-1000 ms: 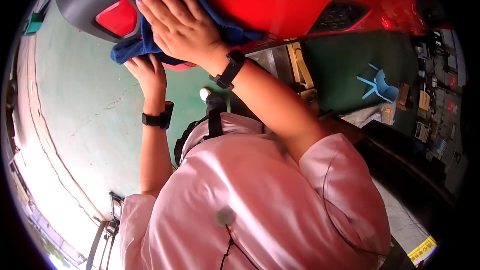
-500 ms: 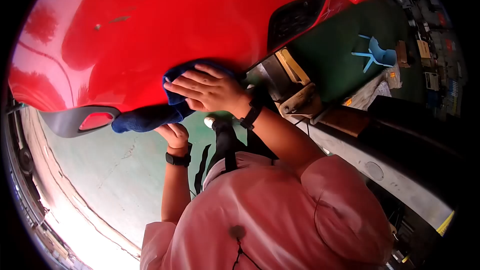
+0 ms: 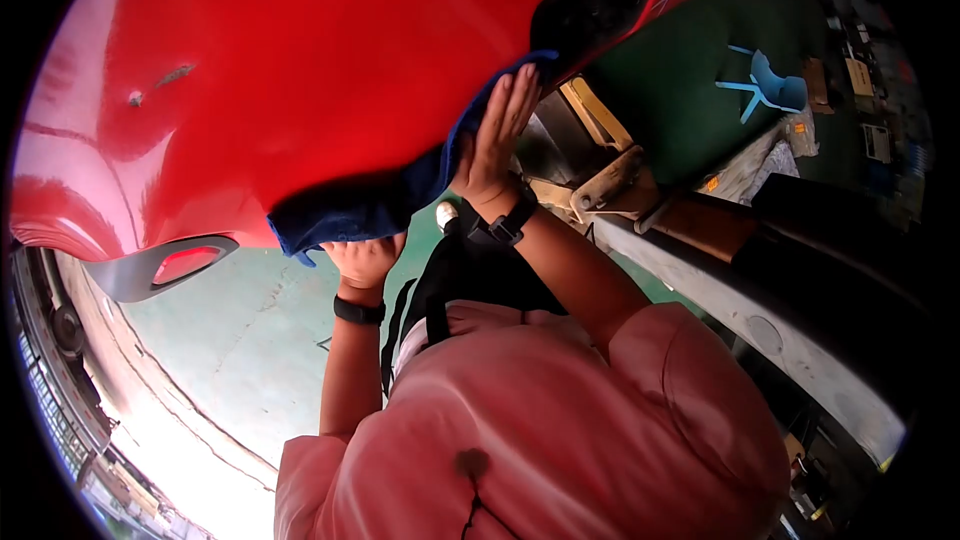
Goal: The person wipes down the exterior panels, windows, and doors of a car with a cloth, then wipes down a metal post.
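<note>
A dark blue cloth point(image 3: 360, 208) lies along the lower edge of a glossy red car body panel point(image 3: 330, 70). My right hand point(image 3: 494, 140) presses the cloth's right part against the panel, its fingers stretched out and pointing up. Under the cloth's left part is my left hand point(image 3: 366, 258), whose fingers are largely hidden by the cloth. Both wrists wear black bands. A scuffed mark point(image 3: 174, 75) shows on the panel at the upper left. The grey trim with a red reflector point(image 3: 186, 262) sits left of the cloth.
A metal lift arm point(image 3: 750, 325) with a brown pivot bracket point(image 3: 615, 185) extends to the lower right. A light blue chair point(image 3: 778, 88) stands on the green floor at the right, near plastic-wrapped material point(image 3: 745, 168). Shelves and boxes line the far right.
Over the last second the view has shifted along the car. My right hand has moved right along the panel with the cloth, which now stretches between both hands, away from the grey trim.
</note>
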A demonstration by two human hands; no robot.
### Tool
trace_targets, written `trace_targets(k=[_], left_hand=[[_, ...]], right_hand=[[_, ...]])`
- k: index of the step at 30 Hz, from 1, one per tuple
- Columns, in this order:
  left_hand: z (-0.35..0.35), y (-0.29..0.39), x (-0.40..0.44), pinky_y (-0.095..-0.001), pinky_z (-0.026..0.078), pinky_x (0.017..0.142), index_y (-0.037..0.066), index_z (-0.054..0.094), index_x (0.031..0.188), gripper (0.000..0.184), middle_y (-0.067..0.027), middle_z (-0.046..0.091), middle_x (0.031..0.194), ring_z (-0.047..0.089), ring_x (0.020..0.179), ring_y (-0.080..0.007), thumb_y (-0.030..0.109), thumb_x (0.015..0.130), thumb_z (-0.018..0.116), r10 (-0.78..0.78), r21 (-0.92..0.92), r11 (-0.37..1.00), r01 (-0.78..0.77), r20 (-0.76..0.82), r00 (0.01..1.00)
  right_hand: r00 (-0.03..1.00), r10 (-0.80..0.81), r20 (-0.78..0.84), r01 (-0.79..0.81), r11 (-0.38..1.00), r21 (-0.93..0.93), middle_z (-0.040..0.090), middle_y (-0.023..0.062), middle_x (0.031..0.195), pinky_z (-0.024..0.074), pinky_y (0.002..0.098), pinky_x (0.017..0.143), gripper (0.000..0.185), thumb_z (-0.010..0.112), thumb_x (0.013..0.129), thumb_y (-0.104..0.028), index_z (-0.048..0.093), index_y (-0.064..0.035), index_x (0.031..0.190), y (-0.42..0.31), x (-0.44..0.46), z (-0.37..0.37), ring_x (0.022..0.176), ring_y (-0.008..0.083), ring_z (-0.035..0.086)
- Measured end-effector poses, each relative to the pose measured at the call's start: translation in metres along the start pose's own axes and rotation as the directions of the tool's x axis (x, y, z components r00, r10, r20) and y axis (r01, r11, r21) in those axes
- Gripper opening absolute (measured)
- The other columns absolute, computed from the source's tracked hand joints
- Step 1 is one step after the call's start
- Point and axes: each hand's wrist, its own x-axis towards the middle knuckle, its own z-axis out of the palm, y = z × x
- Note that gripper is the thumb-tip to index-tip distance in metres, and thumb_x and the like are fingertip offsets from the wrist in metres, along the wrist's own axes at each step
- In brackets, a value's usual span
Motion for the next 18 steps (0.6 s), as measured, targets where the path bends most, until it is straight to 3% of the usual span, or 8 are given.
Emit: trace_targets(k=[2,4,7,10,12,14,16,18], left_hand=[[0.015,-0.027,-0.034,-0.0591,0.034,0.105,0.017,0.068,0.122,0.047,-0.0139,0.060,0.132,0.054,0.122,-0.0406,0.040,0.082,0.062,0.076,-0.004,0.997,-0.077,-0.094,0.993],[0.026,-0.050,-0.075,-0.0575,0.036,0.104,0.014,0.068,0.121,0.045,-0.0180,0.060,0.130,0.054,0.119,-0.0443,0.040,0.085,0.059,-0.105,-0.190,0.976,0.109,0.028,0.994],[0.040,-0.074,-0.109,-0.0566,0.038,0.102,0.009,0.067,0.120,0.042,-0.0227,0.059,0.128,0.053,0.117,-0.0481,0.035,0.089,0.056,-0.234,-0.208,0.952,0.225,-0.021,0.972],[0.014,-0.056,-0.072,-0.0544,0.041,0.098,-0.003,0.062,0.119,0.035,-0.0292,0.061,0.121,0.056,0.109,-0.0502,0.023,0.096,0.056,-0.284,-0.322,0.909,0.265,-0.015,0.959],[0.019,-0.047,-0.046,-0.0501,0.048,0.093,-0.004,0.061,0.120,0.032,-0.0267,0.065,0.115,0.062,0.101,-0.0477,0.010,0.091,0.063,-0.147,-0.153,0.983,0.106,-0.295,0.944],[0.014,-0.043,-0.020,-0.0472,0.049,0.090,-0.004,0.059,0.120,0.031,-0.0234,0.065,0.115,0.062,0.099,-0.0420,0.010,0.092,0.062,-0.141,-0.302,0.952,0.040,-0.320,0.937],[0.007,-0.032,0.013,-0.0442,0.050,0.087,-0.004,0.058,0.121,0.031,-0.0202,0.065,0.115,0.063,0.097,-0.0363,0.010,0.094,0.062,-0.121,-0.445,0.894,-0.052,-0.351,0.928],[-0.006,0.000,0.048,-0.0412,0.051,0.084,-0.003,0.056,0.122,0.031,-0.0170,0.065,0.114,0.063,0.095,-0.0306,0.010,0.095,0.062,-0.019,-0.474,0.856,-0.204,-0.423,0.906]], right_hand=[[0.996,-0.078,0.049,0.078,0.997,0.002,0.022,0.0307,0.156,0.0119,0.0637,0.115,0.068,0.035,0.098,-0.038,0.028,0.0043,0.150,-0.016,-0.025,0.009,0.144,0.0500,0.021],[0.975,-0.200,0.100,0.200,0.980,0.006,0.034,0.0238,0.153,0.0147,0.0601,0.116,0.063,0.038,0.096,-0.038,0.040,-0.0019,0.147,-0.030,-0.049,0.015,0.143,0.0420,0.030],[0.928,-0.330,0.172,0.335,0.942,-0.003,0.047,0.0091,0.149,0.0189,0.0512,0.117,0.054,0.041,0.096,-0.041,0.052,-0.0128,0.141,-0.030,-0.055,0.014,0.141,0.0260,0.038],[0.853,-0.421,0.308,0.419,0.905,0.077,0.042,0.0089,0.152,0.0177,0.0482,0.119,0.053,0.051,0.096,-0.037,0.049,-0.0132,0.143,-0.027,-0.037,-0.001,0.142,0.0274,0.035],[0.858,-0.443,0.259,0.393,0.892,0.223,0.048,0.0068,0.146,0.0320,0.0456,0.114,0.049,0.064,0.088,-0.018,0.056,-0.0128,0.136,-0.025,-0.028,-0.009,0.138,0.0266,0.042],[0.858,-0.489,0.156,0.410,0.836,0.364,0.054,0.0090,0.137,0.0482,0.0450,0.101,0.031,0.062,0.084,-0.007,0.062,-0.0061,0.115,-0.022,-0.007,-0.031,0.127,0.0292,0.051],[0.891,-0.445,0.096,0.382,0.845,0.373,0.063,0.0080,0.111,0.0524,0.0429,0.090,0.018,0.063,0.084,-0.008,0.062,-0.0055,0.102,-0.022,0.011,-0.065,0.107,0.0293,0.060],[0.957,-0.216,0.196,0.110,0.890,0.443,0.061,0.0089,0.094,0.0514,0.0425,0.075,0.021,0.065,0.084,-0.011,0.059,-0.0056,0.103,-0.019,0.021,-0.114,0.088,0.0312,0.061]])
